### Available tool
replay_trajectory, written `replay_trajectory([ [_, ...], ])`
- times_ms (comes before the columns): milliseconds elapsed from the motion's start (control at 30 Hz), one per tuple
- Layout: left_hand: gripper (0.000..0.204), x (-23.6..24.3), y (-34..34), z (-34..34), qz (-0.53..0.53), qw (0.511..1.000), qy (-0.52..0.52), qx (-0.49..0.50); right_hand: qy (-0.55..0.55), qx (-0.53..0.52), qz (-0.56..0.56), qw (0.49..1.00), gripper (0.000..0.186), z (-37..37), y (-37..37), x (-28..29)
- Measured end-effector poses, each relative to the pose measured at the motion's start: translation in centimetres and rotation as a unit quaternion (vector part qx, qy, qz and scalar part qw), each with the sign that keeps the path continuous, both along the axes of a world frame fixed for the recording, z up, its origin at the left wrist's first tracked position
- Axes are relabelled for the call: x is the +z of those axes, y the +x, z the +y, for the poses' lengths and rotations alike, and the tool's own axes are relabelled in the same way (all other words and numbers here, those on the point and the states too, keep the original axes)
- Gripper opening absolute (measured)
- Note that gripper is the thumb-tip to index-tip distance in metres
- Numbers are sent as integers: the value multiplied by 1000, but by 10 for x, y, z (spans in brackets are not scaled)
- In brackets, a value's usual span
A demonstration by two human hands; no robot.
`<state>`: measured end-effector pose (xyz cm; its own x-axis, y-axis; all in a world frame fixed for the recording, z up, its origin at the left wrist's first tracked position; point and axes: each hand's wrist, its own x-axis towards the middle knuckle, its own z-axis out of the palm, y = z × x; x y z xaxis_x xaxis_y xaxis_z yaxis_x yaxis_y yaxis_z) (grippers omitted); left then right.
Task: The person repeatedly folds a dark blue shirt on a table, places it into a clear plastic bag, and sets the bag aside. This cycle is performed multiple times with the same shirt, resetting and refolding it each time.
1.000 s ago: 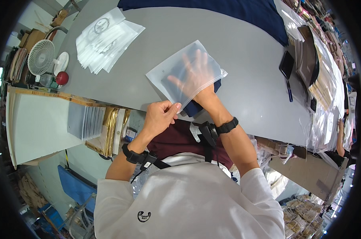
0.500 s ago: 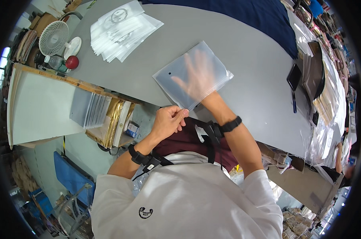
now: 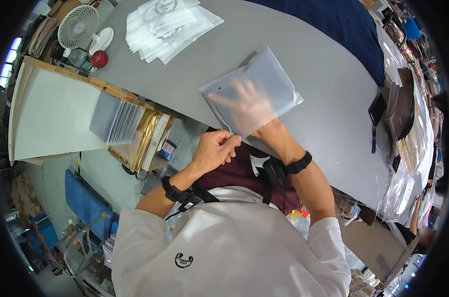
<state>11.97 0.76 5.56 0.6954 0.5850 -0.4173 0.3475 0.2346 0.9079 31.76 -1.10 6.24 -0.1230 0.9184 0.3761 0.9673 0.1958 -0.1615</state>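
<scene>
A frosted clear plastic bag [image 3: 274, 74] with a small dark hole lies tilted over the near part of the grey table. My left hand [image 3: 215, 150] is closed in a pinch on its near corner. Through the plastic shows my right hand [image 3: 247, 103], its fingers spread and veiled by the film; it looks to be inside the bag, with the wrist coming out at the near edge. Farther back on the left, a fanned pile of similar white translucent bags [image 3: 167, 29] rests on the table.
A white fan [image 3: 78, 26], a bottle [image 3: 77, 58] and a red round object [image 3: 99, 59] stand at the far left. Below them, a white board shelf [image 3: 56, 111] holds a row of clear sleeves. Dark blue cloth [image 3: 333, 24] covers the far edge; a phone [image 3: 377, 109] lies right.
My right hand has drawn back slightly toward me, and the bag's far part looks lifted a little. My left hand keeps its pinch. The whole view has shifted somewhat.
</scene>
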Motion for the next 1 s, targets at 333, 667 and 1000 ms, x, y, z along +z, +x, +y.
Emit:
replay_trajectory([
  [333, 35, -13, -11, -2, -22, 995, -72, 69, -73, 117, 85, 987, 49, -47, 18, 18],
  [667, 38, -4, -9, -6, -12, 994, -101, 28, -70, 115, 98, 986, 47, -50, 1, -12],
  [1000, 25, 37, 28, 76, -84, 898, 431, 6, -49, -150, 69, 985, 86, -40, 28, -19],
])
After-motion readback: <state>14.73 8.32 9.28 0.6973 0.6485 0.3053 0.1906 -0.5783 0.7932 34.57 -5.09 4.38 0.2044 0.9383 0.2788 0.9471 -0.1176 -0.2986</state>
